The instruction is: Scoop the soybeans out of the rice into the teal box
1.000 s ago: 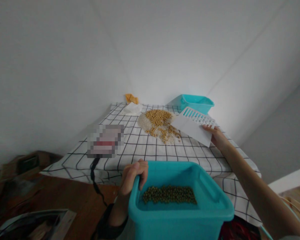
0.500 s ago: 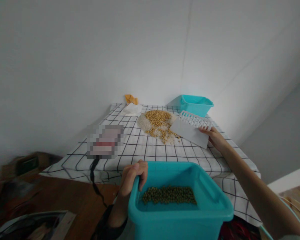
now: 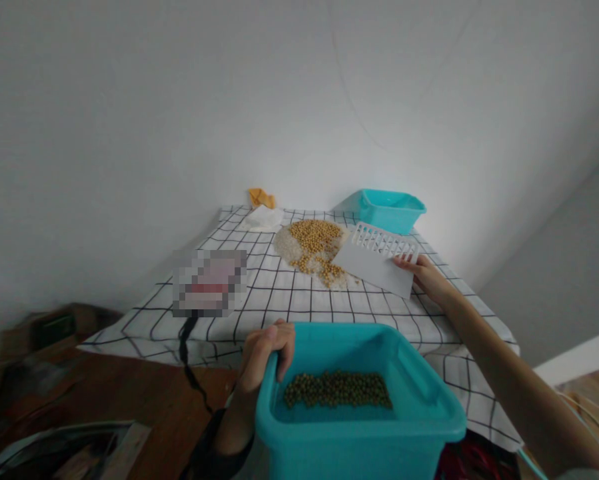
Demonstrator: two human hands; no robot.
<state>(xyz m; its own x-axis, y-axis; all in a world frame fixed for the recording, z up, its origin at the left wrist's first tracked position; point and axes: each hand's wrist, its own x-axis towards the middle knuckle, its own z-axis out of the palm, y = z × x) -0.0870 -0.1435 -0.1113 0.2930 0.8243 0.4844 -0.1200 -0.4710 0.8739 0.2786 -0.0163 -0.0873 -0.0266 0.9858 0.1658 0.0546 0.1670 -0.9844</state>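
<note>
Here the fingers of the left hand (image 3: 265,357) curl over the near-left rim of a teal plastic tub (image 3: 359,413), thumb outside, clamped on its wall and holding it up at the table's near edge. On the tub's floor lies a shallow layer of small green beans (image 3: 337,389). The right hand (image 3: 426,276) reaches across the table, fingertips pinched on the right edge of a white plastic scraper with a slotted comb along its top (image 3: 376,261), which stands tilted with its lower left corner down beside a mixed heap of yellow soybeans and white rice (image 3: 315,250).

As a judgement, the sorting looks partly done: green beans are already gathered in the near tub, while the yellow beans and rice are not yet separated on the white black-grid tablecloth (image 3: 289,300). A second teal tub (image 3: 392,209) waits at the far right corner, just behind the scraper; what it holds cannot be seen.

Room is fair. Bare cloth lies between the heap and the near tub, and to the left up to a blurred pinkish object (image 3: 210,281) with a dark cord (image 3: 188,360) hanging over the edge. A white cloth (image 3: 264,218) and an orange scrap (image 3: 262,197) sit at the far edge against the wall, so sweeping that way is closed off.
</note>
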